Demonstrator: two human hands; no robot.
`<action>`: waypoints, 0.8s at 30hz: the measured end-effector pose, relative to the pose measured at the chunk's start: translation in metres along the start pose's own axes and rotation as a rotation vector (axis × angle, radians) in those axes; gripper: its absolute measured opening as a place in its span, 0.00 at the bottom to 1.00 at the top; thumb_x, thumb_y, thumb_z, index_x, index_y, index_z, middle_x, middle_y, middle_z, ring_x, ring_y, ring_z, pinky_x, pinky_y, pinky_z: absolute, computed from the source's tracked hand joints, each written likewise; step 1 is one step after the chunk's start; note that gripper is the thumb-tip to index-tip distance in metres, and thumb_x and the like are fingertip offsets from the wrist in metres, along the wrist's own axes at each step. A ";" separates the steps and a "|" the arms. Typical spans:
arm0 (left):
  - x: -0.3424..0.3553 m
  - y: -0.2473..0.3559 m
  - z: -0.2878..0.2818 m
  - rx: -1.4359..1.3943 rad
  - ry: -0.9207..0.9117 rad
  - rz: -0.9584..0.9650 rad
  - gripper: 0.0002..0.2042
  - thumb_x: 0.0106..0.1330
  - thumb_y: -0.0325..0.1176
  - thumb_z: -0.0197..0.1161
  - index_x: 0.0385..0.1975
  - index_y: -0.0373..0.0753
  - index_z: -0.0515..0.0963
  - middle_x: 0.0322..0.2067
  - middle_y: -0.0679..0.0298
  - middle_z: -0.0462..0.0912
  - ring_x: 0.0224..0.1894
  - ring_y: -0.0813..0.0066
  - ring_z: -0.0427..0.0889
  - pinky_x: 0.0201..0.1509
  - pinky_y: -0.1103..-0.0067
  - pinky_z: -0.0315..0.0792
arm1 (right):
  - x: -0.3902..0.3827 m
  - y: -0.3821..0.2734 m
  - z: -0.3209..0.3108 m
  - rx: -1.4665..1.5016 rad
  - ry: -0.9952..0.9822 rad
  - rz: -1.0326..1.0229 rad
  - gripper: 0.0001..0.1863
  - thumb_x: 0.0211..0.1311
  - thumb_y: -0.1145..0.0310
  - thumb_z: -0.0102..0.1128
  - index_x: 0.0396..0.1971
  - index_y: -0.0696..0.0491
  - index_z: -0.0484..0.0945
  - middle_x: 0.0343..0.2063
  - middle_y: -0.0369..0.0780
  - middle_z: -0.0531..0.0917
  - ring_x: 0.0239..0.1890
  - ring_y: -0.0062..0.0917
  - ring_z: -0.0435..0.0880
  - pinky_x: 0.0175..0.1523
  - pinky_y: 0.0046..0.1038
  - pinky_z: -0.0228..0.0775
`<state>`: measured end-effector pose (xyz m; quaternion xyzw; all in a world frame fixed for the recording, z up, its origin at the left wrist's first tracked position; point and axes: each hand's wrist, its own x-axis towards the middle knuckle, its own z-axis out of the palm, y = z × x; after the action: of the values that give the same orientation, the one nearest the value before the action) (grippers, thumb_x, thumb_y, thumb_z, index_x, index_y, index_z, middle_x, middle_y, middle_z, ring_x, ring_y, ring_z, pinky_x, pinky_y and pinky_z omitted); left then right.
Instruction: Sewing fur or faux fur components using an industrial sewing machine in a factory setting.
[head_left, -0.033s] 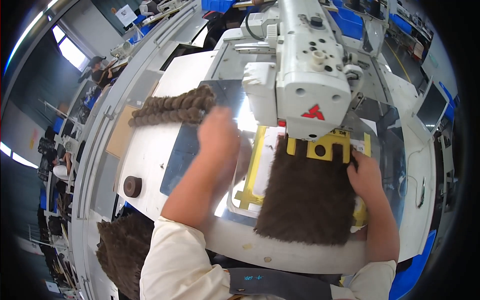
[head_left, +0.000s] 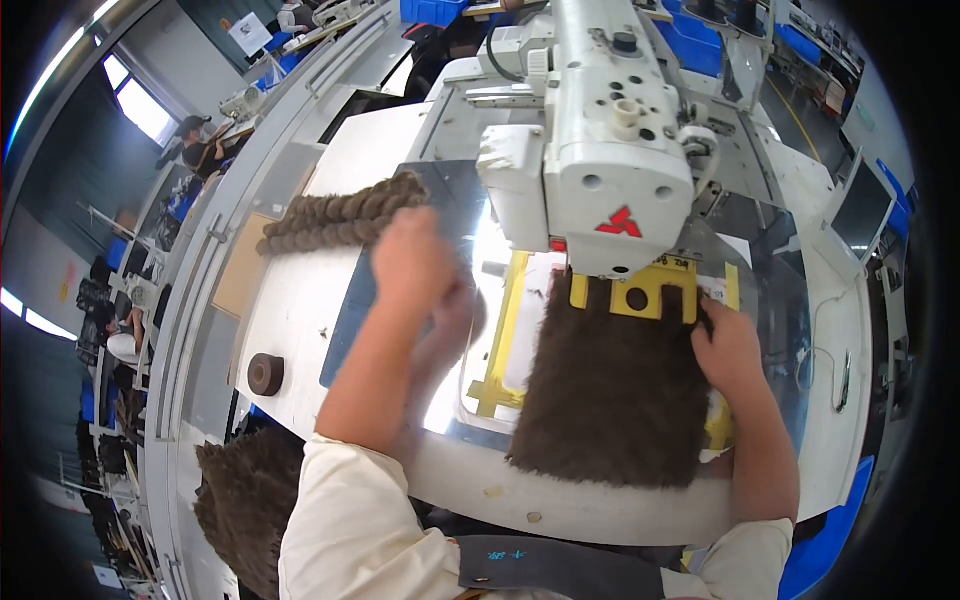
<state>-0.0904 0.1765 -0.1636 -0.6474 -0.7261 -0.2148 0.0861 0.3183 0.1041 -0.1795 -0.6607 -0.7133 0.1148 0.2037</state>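
Note:
A brown fur panel (head_left: pixel 615 400) lies flat under the head of a white sewing machine (head_left: pixel 620 170). A yellow template plate (head_left: pixel 637 301) with a round hole and slots covers its far edge. My right hand (head_left: pixel 728 345) is closed at the panel's upper right edge, its thumb and finger against the fur beside the plate. My left hand (head_left: pixel 408 260) is raised at the near right end of a row of rolled brown fur pieces (head_left: pixel 340 218). It is smeared by motion and hides part of that end; whether its fingers grip the fur cannot be made out.
A dark brown roll of tape (head_left: pixel 265 374) stands on the white table at left. More brown fur (head_left: pixel 250 500) hangs below the table's left edge. A clear plate with yellow-taped borders (head_left: pixel 500 380) lies beside the panel. At right stands a screen (head_left: pixel 862 215). People work at far left.
My left hand has shifted left, closer to the rolled fur pieces. My right hand and the fur panel stay almost where they were.

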 end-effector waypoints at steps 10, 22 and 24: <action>0.000 -0.129 0.007 0.338 -0.152 -0.024 0.20 0.59 0.25 0.62 0.53 0.44 0.81 0.50 0.49 0.80 0.53 0.46 0.80 0.56 0.57 0.75 | -0.003 0.004 -0.001 -0.047 -0.014 0.004 0.15 0.61 0.67 0.57 0.45 0.58 0.82 0.35 0.53 0.87 0.40 0.52 0.85 0.49 0.51 0.78; -0.078 0.069 -0.063 -0.279 -0.021 0.713 0.09 0.52 0.26 0.65 0.29 0.40 0.70 0.26 0.56 0.75 0.32 0.51 0.79 0.36 0.60 0.72 | -0.025 -0.052 -0.071 0.388 -0.060 -0.369 0.30 0.61 0.51 0.70 0.57 0.55 0.81 0.46 0.50 0.83 0.48 0.48 0.83 0.56 0.43 0.75; -0.090 0.108 -0.064 -0.222 0.057 0.878 0.06 0.54 0.28 0.61 0.28 0.43 0.70 0.25 0.61 0.73 0.29 0.59 0.78 0.34 0.65 0.71 | -0.031 -0.070 -0.081 0.409 -0.097 -0.395 0.30 0.61 0.49 0.70 0.56 0.56 0.81 0.45 0.50 0.84 0.48 0.48 0.83 0.56 0.43 0.75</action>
<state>0.0188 0.0758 -0.1210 -0.8931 -0.3528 -0.2522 0.1191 0.2926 0.0579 -0.0818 -0.4480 -0.7991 0.2458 0.3167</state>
